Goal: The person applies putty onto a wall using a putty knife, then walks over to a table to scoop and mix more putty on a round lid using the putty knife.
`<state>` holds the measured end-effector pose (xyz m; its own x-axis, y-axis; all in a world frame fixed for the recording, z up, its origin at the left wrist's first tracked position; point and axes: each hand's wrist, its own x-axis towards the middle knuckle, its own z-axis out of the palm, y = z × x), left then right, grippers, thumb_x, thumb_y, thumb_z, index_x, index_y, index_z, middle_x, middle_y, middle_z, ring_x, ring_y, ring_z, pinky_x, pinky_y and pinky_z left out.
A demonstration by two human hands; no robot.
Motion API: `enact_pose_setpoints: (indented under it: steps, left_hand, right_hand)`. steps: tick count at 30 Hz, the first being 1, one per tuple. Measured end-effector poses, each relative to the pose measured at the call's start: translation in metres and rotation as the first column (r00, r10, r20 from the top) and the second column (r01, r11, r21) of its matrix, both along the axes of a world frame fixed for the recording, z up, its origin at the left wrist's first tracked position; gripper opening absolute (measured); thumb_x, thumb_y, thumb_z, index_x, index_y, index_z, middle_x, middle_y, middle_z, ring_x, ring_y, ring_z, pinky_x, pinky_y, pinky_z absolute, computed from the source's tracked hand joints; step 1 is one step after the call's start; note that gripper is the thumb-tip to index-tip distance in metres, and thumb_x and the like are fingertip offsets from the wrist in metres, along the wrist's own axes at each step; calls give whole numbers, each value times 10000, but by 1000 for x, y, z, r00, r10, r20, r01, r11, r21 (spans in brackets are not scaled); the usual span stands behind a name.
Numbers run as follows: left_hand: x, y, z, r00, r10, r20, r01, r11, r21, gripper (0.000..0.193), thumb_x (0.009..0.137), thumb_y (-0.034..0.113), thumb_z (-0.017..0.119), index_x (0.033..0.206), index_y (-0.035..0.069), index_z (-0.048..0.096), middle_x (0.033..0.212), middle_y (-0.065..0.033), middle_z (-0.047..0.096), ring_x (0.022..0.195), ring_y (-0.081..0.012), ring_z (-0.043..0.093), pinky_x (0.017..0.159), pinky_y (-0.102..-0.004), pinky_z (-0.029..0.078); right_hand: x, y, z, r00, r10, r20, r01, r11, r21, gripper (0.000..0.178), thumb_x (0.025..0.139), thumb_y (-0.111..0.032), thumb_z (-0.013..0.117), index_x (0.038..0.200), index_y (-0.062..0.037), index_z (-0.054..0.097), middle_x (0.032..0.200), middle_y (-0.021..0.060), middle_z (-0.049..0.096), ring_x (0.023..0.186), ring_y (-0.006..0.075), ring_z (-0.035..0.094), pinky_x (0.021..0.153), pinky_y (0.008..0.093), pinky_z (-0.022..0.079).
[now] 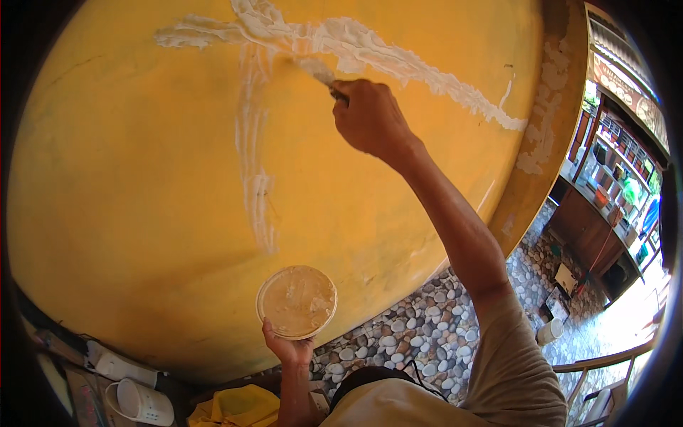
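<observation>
One scraper (pixel 315 69) is resting its blade just below the white paste band (pixel 384 53), seemingly touching the yellow wall (pixel 171 156); the right hand (pixel 373 117) is clenching its handle; well below the band, the left hand (pixel 290 349) is supporting a round dish (pixel 297 302) of paste, its thumb lying at the rim, other fingers mostly hiding beneath; a tilting blade could be gouging the thick paste, I judge; a loosening left grip could be tipping the dish toward the pebble-patterned floor (pixel 427 313), which is spreading below the band.
</observation>
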<state>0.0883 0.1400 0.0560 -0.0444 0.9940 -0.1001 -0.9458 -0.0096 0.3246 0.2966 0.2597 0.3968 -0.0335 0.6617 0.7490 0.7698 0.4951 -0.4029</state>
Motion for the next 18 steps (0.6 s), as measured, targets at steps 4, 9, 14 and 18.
enact_pose_setpoints:
  steps: [4,9,14,18]
  left_hand:
    - [19,12,-4,997,1,-72,-1,1000,7,625,883,496,461,1383,130,383,1392,-114,423,1267,-312,414,988,-564,393]
    - [-5,7,-1,981,85,-172,-90,996,-22,662,887,459,520,1404,90,333,1406,-128,398,1261,-338,413,974,-510,439]
    - [39,21,20,970,-57,-238,65,998,26,642,908,418,501,1407,63,307,1400,-158,384,1245,-360,427,972,-506,454]
    - [58,16,23,959,-94,-267,90,996,-26,627,917,381,493,1410,51,290,1392,-178,377,1243,-369,425,991,-511,441]
  right_hand:
    - [48,57,-5,987,60,148,-116,908,402,163,716,-52,514,803,45,613,718,216,614,757,384,592,709,466,469]
    - [16,-21,-41,731,345,-589,-536,824,-183,209,805,-117,576,991,-66,656,666,114,611,518,207,583,454,356,475]
    - [83,-66,-132,540,300,-786,-706,670,-230,337,816,-60,574,1146,2,599,613,65,558,426,111,488,361,260,388]
    - [99,-110,-203,482,237,-844,-723,651,-230,349,851,-62,549,1194,-3,574,651,60,567,438,100,486,380,255,393]
